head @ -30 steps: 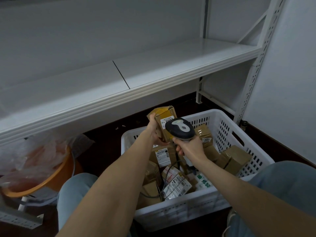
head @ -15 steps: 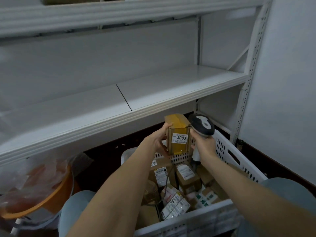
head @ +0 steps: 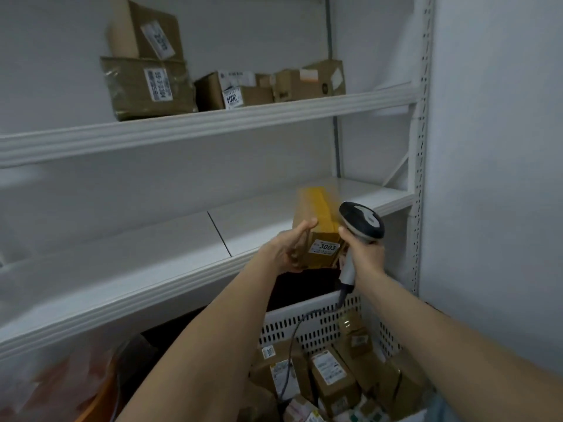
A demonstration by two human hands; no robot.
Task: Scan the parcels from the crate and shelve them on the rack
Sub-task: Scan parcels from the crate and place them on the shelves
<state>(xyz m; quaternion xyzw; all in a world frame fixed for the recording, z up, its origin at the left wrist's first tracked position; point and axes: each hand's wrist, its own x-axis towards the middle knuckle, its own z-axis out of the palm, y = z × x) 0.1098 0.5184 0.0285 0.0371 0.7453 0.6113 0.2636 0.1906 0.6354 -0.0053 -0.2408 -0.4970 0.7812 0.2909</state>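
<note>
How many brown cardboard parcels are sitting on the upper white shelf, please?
4: a large brown cardboard box at the left, a smaller box stacked on it, the box labelled 3004 in the middle, and a wide box at the right. Another may be hidden behind them.

Motion blur smears the upper end of the held parcel (head: 315, 208), and the small print above "3003" on its label cannot be read. How the fingers of the left hand (head: 285, 251) lie under the parcel cannot be made out. The scanner (head: 361, 222) grip is largely covered by the right hand (head: 367, 255). The crate (head: 304, 319) is cut off by the bottom edge and partly masked by both forearms. Labels on the crate parcels (head: 330, 373) are too blurred to read. An orange tub (head: 97, 403) is cropped at lower left.
</note>
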